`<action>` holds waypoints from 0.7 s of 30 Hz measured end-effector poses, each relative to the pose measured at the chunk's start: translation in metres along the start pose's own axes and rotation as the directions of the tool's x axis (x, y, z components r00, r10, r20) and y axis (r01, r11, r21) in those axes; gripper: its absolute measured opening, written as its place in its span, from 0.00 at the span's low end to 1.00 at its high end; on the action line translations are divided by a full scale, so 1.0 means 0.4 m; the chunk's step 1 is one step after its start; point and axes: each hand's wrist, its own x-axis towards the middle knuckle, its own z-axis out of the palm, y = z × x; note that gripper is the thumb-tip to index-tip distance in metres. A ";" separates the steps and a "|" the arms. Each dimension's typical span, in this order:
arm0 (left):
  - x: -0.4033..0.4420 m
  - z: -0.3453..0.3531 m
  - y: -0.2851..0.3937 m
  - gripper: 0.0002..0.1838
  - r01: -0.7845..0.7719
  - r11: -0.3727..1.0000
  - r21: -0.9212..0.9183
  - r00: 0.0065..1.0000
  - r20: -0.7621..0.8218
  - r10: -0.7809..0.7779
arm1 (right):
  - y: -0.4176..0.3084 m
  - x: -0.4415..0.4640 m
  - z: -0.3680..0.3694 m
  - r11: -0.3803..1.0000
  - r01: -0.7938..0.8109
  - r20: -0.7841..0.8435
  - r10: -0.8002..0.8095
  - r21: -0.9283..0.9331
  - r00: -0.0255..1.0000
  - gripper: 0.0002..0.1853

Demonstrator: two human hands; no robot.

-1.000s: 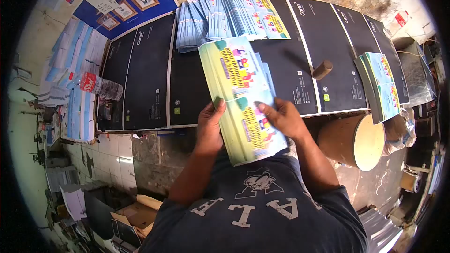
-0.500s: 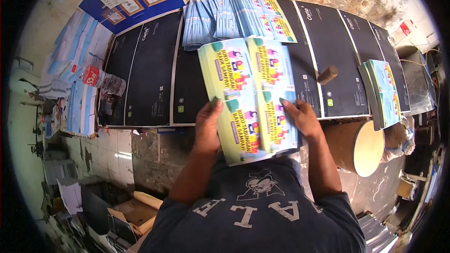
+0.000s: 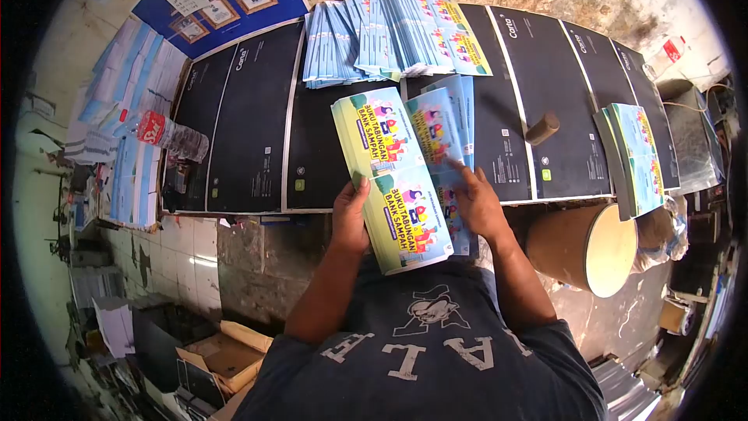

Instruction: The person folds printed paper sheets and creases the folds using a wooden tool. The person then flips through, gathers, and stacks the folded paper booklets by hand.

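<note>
My left hand (image 3: pixel 352 214) is closed on the outer edge of a printed booklet sheet (image 3: pixel 396 183), its thumb on top; yellow and blue covers read "BUKU TABUNGAN BANK SAMPAH". On the right, my right hand (image 3: pixel 481 206) grips a second set of booklets (image 3: pixel 434 126), its fingers at their edge and slightly blurred. Those right-hand booklets look bent and fanned apart, partly tucked beside the left sheet. Just beyond both lies a large overlapping pile of the same booklets (image 3: pixel 382 35) on the black-covered table (image 3: pixel 253 129).
A short brown cylinder (image 3: pixel 543 128) stands on the table, right of the booklets. Farther right, another booklet stack (image 3: pixel 640 156) overhangs the front edge. A plastic bottle (image 3: pixel 173 134) lies left by tall paper stacks (image 3: pixel 128 86). Below the table stands a round drum (image 3: pixel 584 249).
The two sets have drawn apart at the top and come slightly nearer me. The right set has turned from flat to bent and fanned, and my right hand has shifted inward.
</note>
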 end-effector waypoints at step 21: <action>0.008 0.031 -0.057 0.24 -0.077 0.997 -0.004 0.997 0.031 0.077 | -0.031 0.017 0.021 0.978 -0.103 0.113 0.083 0.184 0.990 0.30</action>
